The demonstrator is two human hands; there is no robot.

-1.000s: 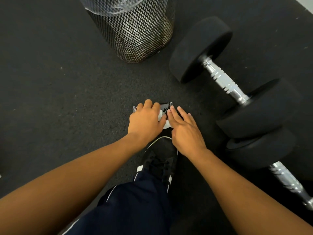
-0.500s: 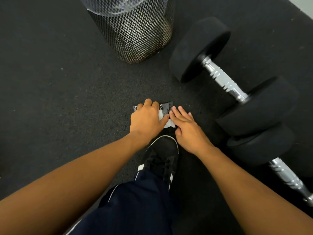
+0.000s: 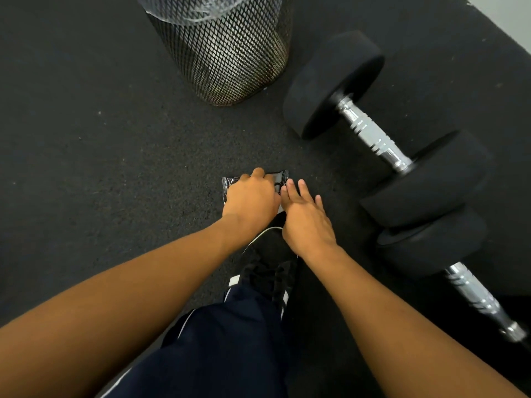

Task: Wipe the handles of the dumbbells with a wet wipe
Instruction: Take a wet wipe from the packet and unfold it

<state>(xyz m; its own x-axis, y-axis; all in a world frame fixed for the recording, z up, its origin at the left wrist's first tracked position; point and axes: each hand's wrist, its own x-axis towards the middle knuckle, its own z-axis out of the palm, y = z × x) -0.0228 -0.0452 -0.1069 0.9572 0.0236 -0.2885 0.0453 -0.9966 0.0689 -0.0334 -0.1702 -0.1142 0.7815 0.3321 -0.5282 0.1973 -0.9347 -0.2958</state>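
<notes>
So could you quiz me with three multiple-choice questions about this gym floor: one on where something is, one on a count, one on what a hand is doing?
1. Where does the wet wipe packet lie?
A. On the floor by the shoe toe
B. Inside the mesh bin
C. On a dumbbell

2. How many chrome dumbbell handles show?
A. One
B. Two
C. Four

3. What is the left hand doing?
A. Hanging idle
B. Gripping a dumbbell
C. Resting on the packet, fingers curled

Answers: 1 A, it lies on the dark floor ahead of the black shoe. 2 B, the far handle and near handle. 3 C, it covers the packet.
</notes>
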